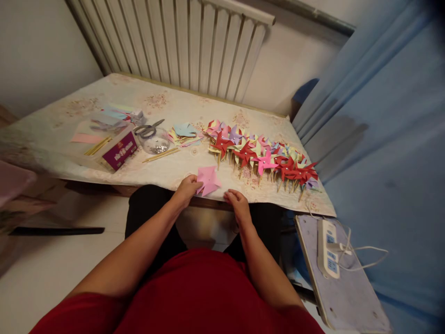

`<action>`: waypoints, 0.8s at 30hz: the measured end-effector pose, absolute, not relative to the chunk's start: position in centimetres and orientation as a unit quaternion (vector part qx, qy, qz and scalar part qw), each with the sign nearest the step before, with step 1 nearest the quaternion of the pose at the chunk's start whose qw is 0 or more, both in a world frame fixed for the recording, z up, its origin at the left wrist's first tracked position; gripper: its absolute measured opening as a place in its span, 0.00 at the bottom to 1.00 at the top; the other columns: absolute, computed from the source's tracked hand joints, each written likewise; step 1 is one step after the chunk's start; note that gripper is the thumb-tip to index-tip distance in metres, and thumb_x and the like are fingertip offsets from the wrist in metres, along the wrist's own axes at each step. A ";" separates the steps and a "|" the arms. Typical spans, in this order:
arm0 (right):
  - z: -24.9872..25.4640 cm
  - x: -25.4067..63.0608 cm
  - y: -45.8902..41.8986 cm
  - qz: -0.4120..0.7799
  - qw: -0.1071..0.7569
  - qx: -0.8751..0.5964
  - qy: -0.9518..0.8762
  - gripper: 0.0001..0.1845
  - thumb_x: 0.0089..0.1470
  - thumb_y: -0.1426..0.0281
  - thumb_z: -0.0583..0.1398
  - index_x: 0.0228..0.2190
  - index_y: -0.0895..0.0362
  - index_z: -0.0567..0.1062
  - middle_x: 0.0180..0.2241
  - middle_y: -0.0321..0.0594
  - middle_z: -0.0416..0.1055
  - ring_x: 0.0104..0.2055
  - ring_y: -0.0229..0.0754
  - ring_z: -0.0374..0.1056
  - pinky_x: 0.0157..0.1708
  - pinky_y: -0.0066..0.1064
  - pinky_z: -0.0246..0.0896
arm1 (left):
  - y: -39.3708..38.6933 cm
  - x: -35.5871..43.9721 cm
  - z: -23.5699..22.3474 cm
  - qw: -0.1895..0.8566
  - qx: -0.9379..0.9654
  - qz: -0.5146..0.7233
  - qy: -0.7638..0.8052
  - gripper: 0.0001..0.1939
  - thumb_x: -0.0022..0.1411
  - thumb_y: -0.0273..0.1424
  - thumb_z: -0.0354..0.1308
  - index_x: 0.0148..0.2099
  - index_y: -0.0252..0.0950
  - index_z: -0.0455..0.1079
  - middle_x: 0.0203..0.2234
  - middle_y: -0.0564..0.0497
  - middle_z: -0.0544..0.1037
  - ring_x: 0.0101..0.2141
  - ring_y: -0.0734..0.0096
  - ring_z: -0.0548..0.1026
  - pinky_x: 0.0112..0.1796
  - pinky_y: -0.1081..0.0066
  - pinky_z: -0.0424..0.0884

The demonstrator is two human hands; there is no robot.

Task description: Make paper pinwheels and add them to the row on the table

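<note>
My left hand (188, 189) pinches the left edge of a pink paper square (208, 180) with slits cut in from its corners. The square is held just over the table's front edge, and a small dark dot shows near its middle. To the right of it, apart from the paper, is my right hand (239, 204). Its thumb and fingers are drawn together, and whatever may be between them is too small to make out. Beyond my hands, several finished paper pinwheels (246, 154) in red, pink, yellow and purple lie in a row on thin sticks.
On the flowered tablecloth (153, 99) are a purple-fronted box (121, 151), scissors (149, 130), a clear dish of small metal pieces (159, 146), thin wooden sticks (160, 155) and stacked cut papers (185, 131). A power strip (323, 250) with cables lies on a stool at right.
</note>
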State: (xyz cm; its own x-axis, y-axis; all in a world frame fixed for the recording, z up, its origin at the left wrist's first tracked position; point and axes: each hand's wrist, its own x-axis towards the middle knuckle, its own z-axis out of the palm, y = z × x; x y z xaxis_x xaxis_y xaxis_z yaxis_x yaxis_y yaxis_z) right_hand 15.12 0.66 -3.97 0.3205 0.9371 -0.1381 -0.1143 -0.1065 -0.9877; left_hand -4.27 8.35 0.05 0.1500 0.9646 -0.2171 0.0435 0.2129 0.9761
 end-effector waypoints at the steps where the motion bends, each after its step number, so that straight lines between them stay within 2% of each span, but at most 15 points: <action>1: -3.6 15.1 0.5 0.490 0.578 -0.560 -0.335 0.24 0.47 0.56 0.63 0.41 0.60 0.73 0.38 0.46 0.76 0.41 0.44 0.74 0.44 0.39 0.67 | 7.9 -4.3 0.4 0.615 0.468 0.403 0.491 0.09 0.45 0.31 0.57 0.31 0.36 0.63 0.20 0.56 0.71 0.22 0.75 0.69 0.26 0.74 0.62; 5: -2.3 14.9 -0.2 0.562 0.588 -0.497 -0.303 0.26 0.48 0.51 0.62 0.41 0.59 0.73 0.43 0.48 0.75 0.42 0.43 0.73 0.43 0.37 0.68 | 6.0 -4.3 1.9 0.692 0.440 0.406 0.403 0.13 0.44 0.29 0.59 0.35 0.34 0.66 0.23 0.56 0.73 0.24 0.75 0.71 0.29 0.74 0.65; 10: -0.4 14.0 -1.2 0.579 0.583 -0.473 -0.317 0.27 0.47 0.48 0.60 0.37 0.58 0.73 0.39 0.46 0.76 0.39 0.45 0.72 0.37 0.36 0.69 | 4.0 -4.4 2.9 0.726 0.462 0.358 0.363 0.15 0.44 0.29 0.61 0.38 0.34 0.67 0.24 0.54 0.73 0.24 0.75 0.71 0.27 0.75 0.63; 13: 0.5 13.5 -1.7 0.566 0.578 -0.483 -0.334 0.22 0.44 0.52 0.63 0.32 0.58 0.74 0.32 0.43 0.76 0.34 0.45 0.71 0.32 0.34 0.68 | 3.3 -4.4 2.9 0.709 0.488 0.333 0.386 0.13 0.45 0.30 0.60 0.37 0.34 0.68 0.24 0.54 0.73 0.23 0.75 0.70 0.25 0.75 0.63; 16: 0.7 13.3 -1.9 0.567 0.579 -0.483 -0.332 0.19 0.41 0.58 0.67 0.31 0.59 0.75 0.27 0.39 0.76 0.27 0.42 0.70 0.29 0.33 0.67 | 2.7 -4.4 3.0 0.699 0.491 0.323 0.407 0.13 0.46 0.31 0.60 0.37 0.34 0.69 0.24 0.53 0.74 0.25 0.72 0.71 0.27 0.73 0.65; 24: 1.0 13.2 -2.1 0.540 0.598 -0.490 -0.333 0.14 0.43 0.64 0.65 0.32 0.59 0.76 0.26 0.35 0.74 0.24 0.37 0.67 0.28 0.28 0.62 | 2.0 -4.3 3.0 0.764 0.462 0.310 0.327 0.19 0.49 0.31 0.62 0.45 0.32 0.71 0.31 0.48 0.78 0.29 0.69 0.75 0.35 0.68 0.68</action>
